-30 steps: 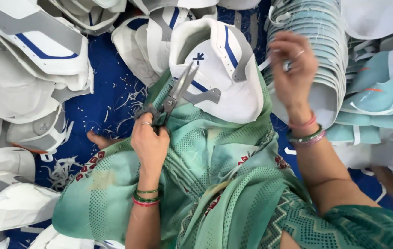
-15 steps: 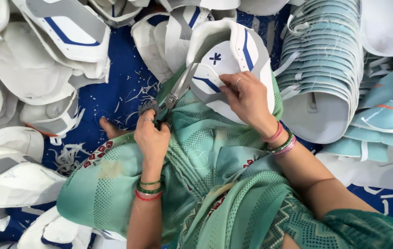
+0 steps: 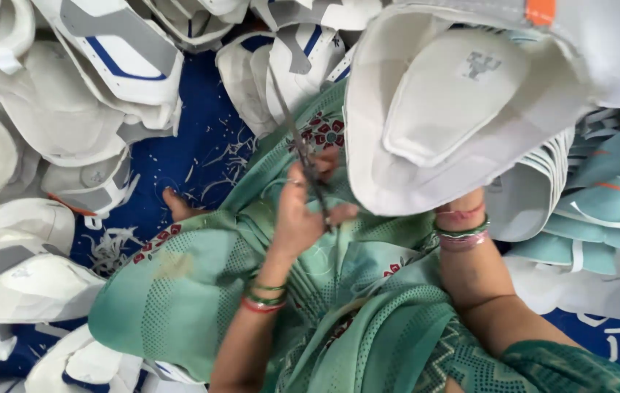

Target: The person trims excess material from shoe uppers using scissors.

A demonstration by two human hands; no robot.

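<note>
My left hand point(image 3: 303, 211) is closed around the handles of grey metal scissors point(image 3: 297, 142), whose blades point up and away over my lap. A white shoe upper piece point(image 3: 455, 116) is raised close to the camera, its pale inner side facing me. My right hand is hidden behind that piece; only the wrist with pink and green bangles point(image 3: 461, 231) shows below it, so it appears to hold the piece up. I sit in green patterned cloth point(image 3: 201, 291) on a blue sheet.
Piles of white shoe uppers with blue and grey trim point(image 3: 99, 65) lie on the left and top. A nested stack of white pieces point(image 3: 535, 189) and teal pieces point(image 3: 608, 204) stands on the right. Thread and trim scraps point(image 3: 215, 160) litter the blue sheet point(image 3: 179, 145).
The white piece went from my lap up to the camera and turned its inner side to me. The scissors swung from pointing right to pointing upward.
</note>
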